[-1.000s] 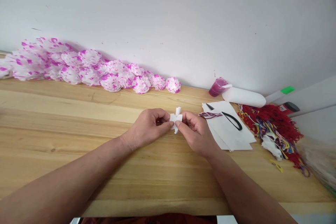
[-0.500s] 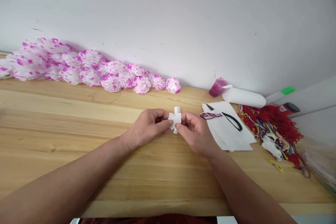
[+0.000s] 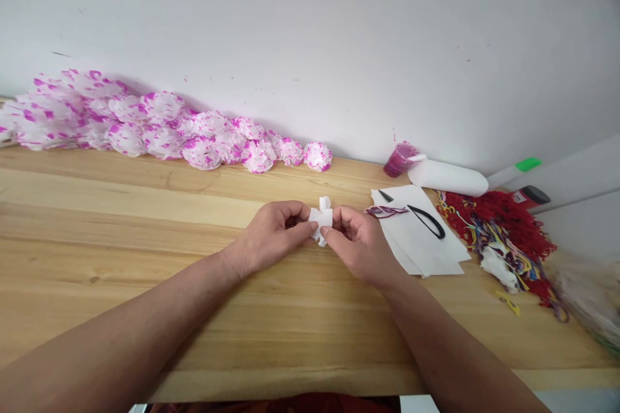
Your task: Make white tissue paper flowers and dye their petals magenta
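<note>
My left hand [image 3: 274,234] and my right hand [image 3: 361,243] meet over the middle of the wooden table [image 3: 145,219]. Both pinch a small folded piece of white paper [image 3: 322,218] between thumb and fingertips, left hand on its left side, right hand on its right. The paper stands up a little above the fingers. Both forearms reach in from the bottom edge of the view.
A long row of white and pink paper flowers [image 3: 159,126] lies along the wall. Right of my hands lie white paper sheets [image 3: 419,235] with black scissors [image 3: 426,219], a pink cup [image 3: 400,159], a white roll [image 3: 448,177] and a heap of red and coloured threads [image 3: 506,235].
My hands have stayed in place, with only slight shifts of the fingers on the folded paper. The view has drifted a little.
</note>
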Action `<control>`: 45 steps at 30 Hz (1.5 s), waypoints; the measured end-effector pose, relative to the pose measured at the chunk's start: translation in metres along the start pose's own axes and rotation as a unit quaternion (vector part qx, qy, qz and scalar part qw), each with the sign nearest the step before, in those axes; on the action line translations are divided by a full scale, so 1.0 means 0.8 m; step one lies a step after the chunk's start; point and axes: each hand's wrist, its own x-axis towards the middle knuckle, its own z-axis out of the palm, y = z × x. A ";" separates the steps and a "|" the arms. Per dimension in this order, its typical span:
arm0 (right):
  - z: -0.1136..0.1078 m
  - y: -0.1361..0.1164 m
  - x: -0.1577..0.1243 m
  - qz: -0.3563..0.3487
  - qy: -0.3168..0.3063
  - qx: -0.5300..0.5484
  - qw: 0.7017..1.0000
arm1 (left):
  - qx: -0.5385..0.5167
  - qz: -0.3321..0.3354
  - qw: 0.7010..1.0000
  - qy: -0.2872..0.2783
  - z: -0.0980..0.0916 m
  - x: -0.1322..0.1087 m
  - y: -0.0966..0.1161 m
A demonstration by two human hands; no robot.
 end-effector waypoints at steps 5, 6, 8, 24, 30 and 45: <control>-0.001 0.000 0.001 0.003 -0.011 0.016 1.000 | 0.000 0.002 1.000 -0.010 -0.001 0.000 -0.001; -0.001 0.000 0.002 0.003 -0.010 0.016 1.000 | 0.003 0.005 1.000 -0.010 -0.001 0.000 -0.001; -0.001 0.000 0.002 0.002 -0.008 0.014 1.000 | 0.013 0.010 1.000 -0.007 0.000 -0.001 0.001; -0.003 -0.001 0.003 -0.001 0.006 -0.015 1.000 | 0.041 0.022 0.999 -0.008 0.001 -0.004 0.005; -0.003 0.000 0.004 -0.006 0.003 -0.011 1.000 | 0.065 0.043 0.997 0.001 0.004 -0.004 0.006; 0.000 -0.002 0.001 -0.007 0.012 -0.022 1.000 | 0.080 0.030 0.996 0.000 0.005 0.000 0.001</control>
